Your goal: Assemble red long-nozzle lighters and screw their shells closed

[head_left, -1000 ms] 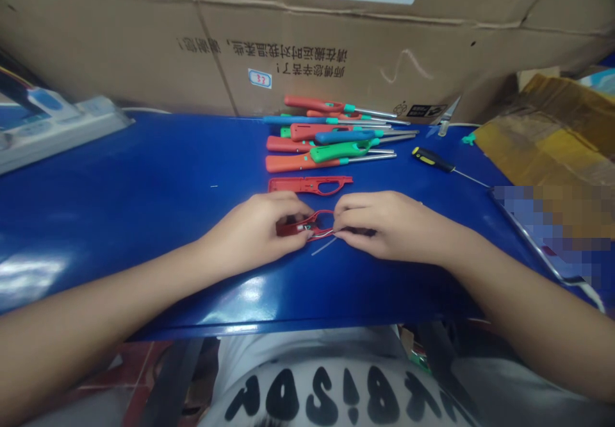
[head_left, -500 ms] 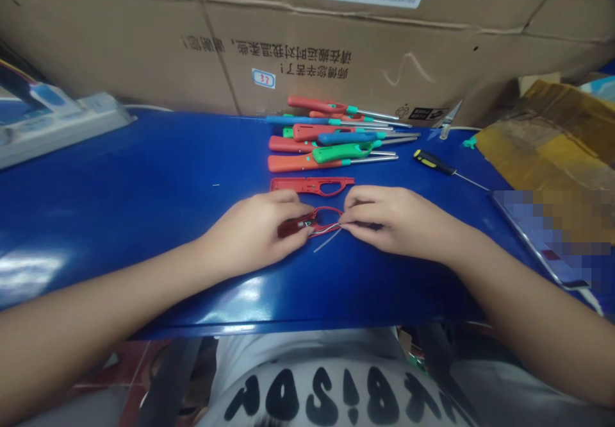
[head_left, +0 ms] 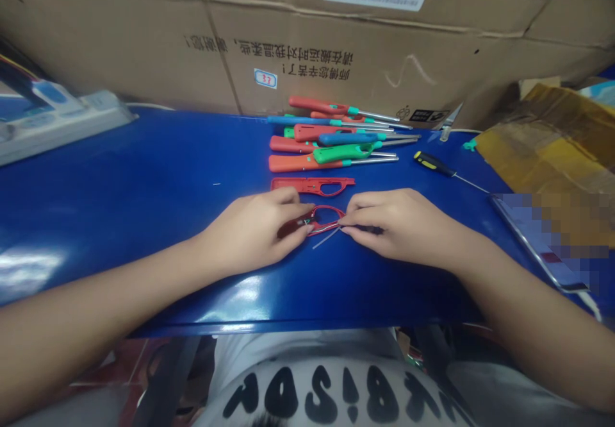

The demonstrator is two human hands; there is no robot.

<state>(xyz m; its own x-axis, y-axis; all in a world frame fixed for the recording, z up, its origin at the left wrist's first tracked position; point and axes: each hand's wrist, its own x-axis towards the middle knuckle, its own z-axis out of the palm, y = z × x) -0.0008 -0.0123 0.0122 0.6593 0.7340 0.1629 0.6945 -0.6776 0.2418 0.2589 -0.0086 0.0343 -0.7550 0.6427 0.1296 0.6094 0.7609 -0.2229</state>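
Note:
Between my hands lies a red lighter shell half (head_left: 328, 208), with a wire and small parts showing inside it. My left hand (head_left: 259, 225) grips its handle end between thumb and fingers, hiding most of that end. My right hand (head_left: 391, 222) is pinched at the narrow front end; whether it holds the wire or the shell's tip I cannot tell. A thin clear tube (head_left: 325, 238) sticks out below the right fingertips toward the lower left. Just beyond my hands, the matching red shell half (head_left: 312, 186) lies open side up on the table.
Several assembled long-nosed lighters (head_left: 336, 151) are piled at the back. To their right lies a yellow-black screwdriver (head_left: 435, 163). A phone (head_left: 538, 247) rests at the right by a taped brown package (head_left: 552, 132). A power strip (head_left: 72, 125) stands far left; a large carton (head_left: 144, 42) walls the back.
My right fingers have shifted very slightly at the shell's front end, and the clear tube's free end sits a touch higher. My left hand keeps its grip.

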